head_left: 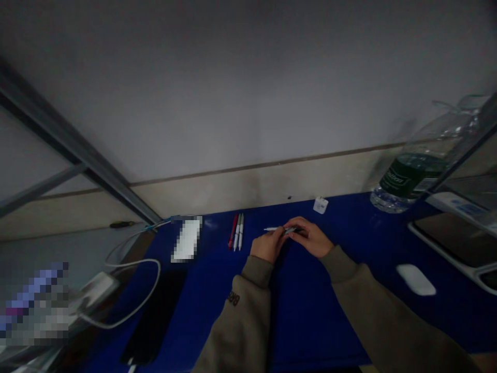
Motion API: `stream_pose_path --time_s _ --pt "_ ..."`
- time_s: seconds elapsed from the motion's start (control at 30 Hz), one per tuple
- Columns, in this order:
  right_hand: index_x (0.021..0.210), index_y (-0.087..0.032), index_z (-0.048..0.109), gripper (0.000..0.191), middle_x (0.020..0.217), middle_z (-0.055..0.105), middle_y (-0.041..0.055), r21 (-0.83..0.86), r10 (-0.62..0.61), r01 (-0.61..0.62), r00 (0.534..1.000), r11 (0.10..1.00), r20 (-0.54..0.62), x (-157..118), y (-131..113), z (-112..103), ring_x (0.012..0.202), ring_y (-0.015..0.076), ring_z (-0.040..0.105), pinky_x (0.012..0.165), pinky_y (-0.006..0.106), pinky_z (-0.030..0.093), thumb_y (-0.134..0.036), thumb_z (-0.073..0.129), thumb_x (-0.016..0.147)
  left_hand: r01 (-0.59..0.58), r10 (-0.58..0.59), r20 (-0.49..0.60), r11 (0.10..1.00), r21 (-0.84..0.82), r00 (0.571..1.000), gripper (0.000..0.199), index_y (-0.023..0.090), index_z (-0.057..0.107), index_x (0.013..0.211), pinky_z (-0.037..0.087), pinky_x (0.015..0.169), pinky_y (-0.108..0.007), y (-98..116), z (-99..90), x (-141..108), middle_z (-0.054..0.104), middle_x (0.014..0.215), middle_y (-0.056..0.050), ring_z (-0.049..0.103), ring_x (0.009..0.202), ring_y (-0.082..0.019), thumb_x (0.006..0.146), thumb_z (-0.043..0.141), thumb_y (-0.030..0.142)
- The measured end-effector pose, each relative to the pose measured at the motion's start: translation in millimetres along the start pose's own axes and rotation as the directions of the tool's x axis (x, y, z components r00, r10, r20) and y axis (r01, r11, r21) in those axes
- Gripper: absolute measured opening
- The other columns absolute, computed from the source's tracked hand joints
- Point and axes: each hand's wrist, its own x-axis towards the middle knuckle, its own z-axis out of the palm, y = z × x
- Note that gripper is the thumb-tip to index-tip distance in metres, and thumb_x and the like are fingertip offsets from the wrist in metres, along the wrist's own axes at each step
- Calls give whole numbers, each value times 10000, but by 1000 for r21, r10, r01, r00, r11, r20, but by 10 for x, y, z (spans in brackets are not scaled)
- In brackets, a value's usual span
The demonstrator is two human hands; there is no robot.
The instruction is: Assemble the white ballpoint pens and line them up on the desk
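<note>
A slim pen [271, 229] with a white end lies across my fingers, low over the blue table [298, 311]. My left hand [267, 243] pinches it near the middle, its tip pointing left. Around its darker right part close the fingers of my right hand [310, 238]. Both hands nearly touch, and they cover much of the pen. To the left of them a red pen [233, 230] and two white-and-grey pens [238, 233] lie side by side.
A phone [155, 316] with a white cable [157, 280] and a blurred-out white item [188, 238] are on the left. Behind sits a white charger plug [320, 205]. On the right are a large water bottle [411, 171], a white oval case [416, 280] and a dark-topped tray [458, 241].
</note>
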Motion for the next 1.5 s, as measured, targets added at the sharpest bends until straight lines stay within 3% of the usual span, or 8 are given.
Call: stream_pose_path --time_s 0.17,0.37,0.57,0.93,1.03,1.13,1.27,1.5 --pt "995 -170 609 282 638 583 4 53 151 -152 988 987 17 -6 49 24 547 120 532 504 249 433 -382 497 847 -49 48 -25 999 -19 999 388 370 490 1186 439 659 -232 6 8 -18 667 931 -13 633 833 -166 902 290 542" --pt "991 -183 616 260 879 641 44 101 99 -96 995 990 -28 7 41 -34 759 147 581 686 287 455 -338 594 783 -7 6 -41 999 -34 999 410 329 525 1105 429 623 -240 -36 37 1 669 883 -11 639 787 -178 910 238 548" --pt "926 -171 639 257 657 567 -5 210 154 -132 984 969 -87 21 25 -78 574 112 480 549 257 385 -368 623 761 -15 4 -91 992 -126 996 399 260 551 1016 403 622 -223 8 9 -8 658 901 -31 618 816 -159 932 237 491" --pt "900 -146 635 279 635 527 13 553 254 -89 940 828 -229 42 42 -123 574 119 490 519 265 395 -382 634 752 141 -176 -204 974 -176 963 575 209 629 717 241 496 -239 -21 -56 -29 616 622 -28 563 586 -138 882 243 602" --pt "921 -145 636 289 692 587 39 403 250 -117 922 908 -295 43 121 -186 605 138 533 559 286 418 -382 613 755 125 -169 -225 972 -197 960 578 206 629 712 216 488 -246 -58 -14 -19 603 601 -25 532 546 -126 888 236 592" --pt "899 -167 651 248 774 641 61 -40 122 -151 903 988 -412 30 219 -249 687 175 569 653 328 435 -361 589 758 123 -172 -240 971 -204 955 575 207 621 697 194 486 -251 -62 4 -14 587 573 -21 521 536 -128 889 236 588" --pt "896 -177 652 193 857 664 70 -521 -82 -174 898 835 -431 4 341 -316 788 208 567 757 351 422 -287 542 781 123 -177 -244 968 -221 954 574 204 621 689 186 487 -252 -50 2 -15 580 569 -23 503 521 -127 886 244 589" --pt "921 -178 625 183 887 647 102 -732 -94 -279 901 621 -423 -31 504 -404 826 245 527 730 357 412 -224 497 798 128 -181 -247 968 -215 952 563 203 617 675 178 484 -257 -44 2 -24 584 571 -25 516 529 -134 889 254 576"
